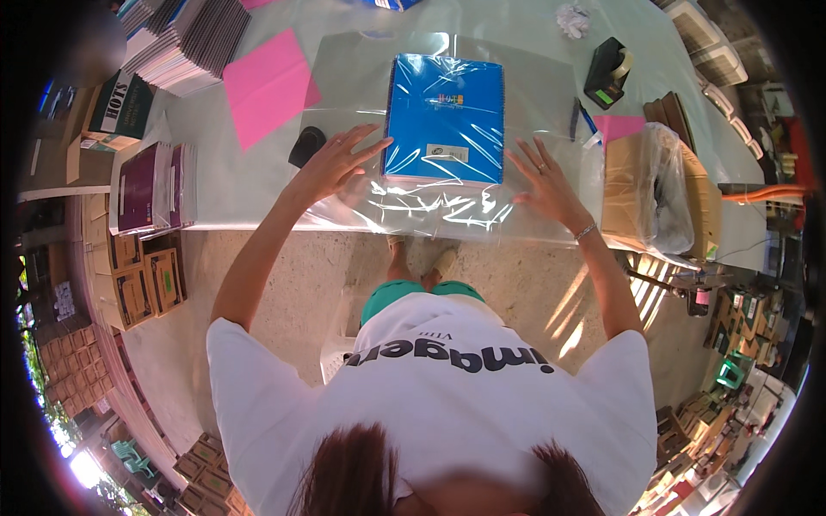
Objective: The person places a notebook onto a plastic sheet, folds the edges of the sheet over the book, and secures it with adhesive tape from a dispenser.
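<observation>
A blue spiral-bound notebook, seemingly on top of a small stack, lies on the table in front of me. Clear plastic film spreads around it, with shiny creases over its cover and along the near edge. To its left, my left hand is open with spread fingers, fingertips by the notebook's left edge, over the film. My right hand is also open, fingers apart, just off the right edge. Neither hand grips anything; whether the fingertips touch the film, I cannot tell. A dark rounded object sits beside my left hand.
Pink paper and tall notebook stacks are at the left, above purple notebooks. On the right stand a black tape dispenser, a blue pen-like tool and an open cardboard box with plastic. Crumpled white material lies far back.
</observation>
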Available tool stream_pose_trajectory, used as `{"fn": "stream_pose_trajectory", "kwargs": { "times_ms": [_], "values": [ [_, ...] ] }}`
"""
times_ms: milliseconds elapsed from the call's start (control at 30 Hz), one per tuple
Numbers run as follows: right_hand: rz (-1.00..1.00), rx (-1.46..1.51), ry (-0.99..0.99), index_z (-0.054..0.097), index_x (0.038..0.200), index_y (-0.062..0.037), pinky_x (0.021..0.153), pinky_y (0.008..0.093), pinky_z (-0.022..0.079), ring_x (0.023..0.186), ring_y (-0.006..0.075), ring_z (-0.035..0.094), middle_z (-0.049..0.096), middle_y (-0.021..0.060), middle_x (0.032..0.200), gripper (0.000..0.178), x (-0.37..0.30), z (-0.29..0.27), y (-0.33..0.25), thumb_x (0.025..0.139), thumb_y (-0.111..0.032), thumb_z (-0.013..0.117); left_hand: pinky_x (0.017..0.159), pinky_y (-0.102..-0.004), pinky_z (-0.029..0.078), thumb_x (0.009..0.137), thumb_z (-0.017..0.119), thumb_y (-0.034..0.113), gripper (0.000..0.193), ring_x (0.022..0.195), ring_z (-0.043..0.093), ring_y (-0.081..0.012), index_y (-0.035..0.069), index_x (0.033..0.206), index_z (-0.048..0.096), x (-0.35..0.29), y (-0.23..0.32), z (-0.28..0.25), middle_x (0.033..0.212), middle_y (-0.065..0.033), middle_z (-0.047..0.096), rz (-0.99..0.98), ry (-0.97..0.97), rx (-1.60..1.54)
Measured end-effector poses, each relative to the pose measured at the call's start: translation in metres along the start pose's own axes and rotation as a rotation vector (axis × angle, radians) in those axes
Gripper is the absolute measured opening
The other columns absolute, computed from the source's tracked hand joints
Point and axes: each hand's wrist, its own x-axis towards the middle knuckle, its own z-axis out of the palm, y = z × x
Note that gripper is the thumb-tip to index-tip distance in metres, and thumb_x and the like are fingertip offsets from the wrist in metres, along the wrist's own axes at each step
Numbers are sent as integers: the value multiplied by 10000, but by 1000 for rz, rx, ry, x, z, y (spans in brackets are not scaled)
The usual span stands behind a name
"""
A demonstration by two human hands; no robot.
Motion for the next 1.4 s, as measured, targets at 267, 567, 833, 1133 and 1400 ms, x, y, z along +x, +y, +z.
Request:
{"fn": "stream_pose_trajectory", "kwargs": {
  "times_ms": [267,567,833,1133,1400],
  "values": [
    [-105,-95,-87,206,1475,-335,1149,489,233,1436,292,91,120,-43,1561,1035,14,0,7,626,-317,798,1127,-480,311,792,631,307,789,1382,263,-262,332,1466,222,2,1,9,1525,-33,196,-38,-85,74],
    [-142,-2,226,375,1411,-291,1153,475,184,1417,252,184,288,-31,1510,880,47,49,-26,646,-454,776,1144,-492,254,631,718,555,945,1399,214,-295,311,1445,304,38,18,53,1515,-20,227,10,220,-106],
    [-126,-8,175,417,1387,-237,1158,470,163,1407,251,215,312,2,1499,699,40,36,-32,768,-337,728,1133,-480,279,759,698,462,792,1399,229,-289,272,1434,331,26,37,60,1473,-47,305,-110,318,-242],
    [-183,15,291,479,1340,-212,1135,461,225,1371,254,279,378,37,1450,588,30,48,-36,789,-149,675,1129,-451,272,807,653,417,665,1324,350,-260,256,1399,396,20,12,54,1366,-66,410,48,308,91],
    [-357,-109,411,601,1202,-155,823,341,483,951,178,542,548,-4,1072,457,22,67,-49,760,-149,717,1041,-413,356,774,674,411,613,1143,473,-199,272,1341,488,16,30,81,1184,-28,493,161,468,348]
  ]
}}
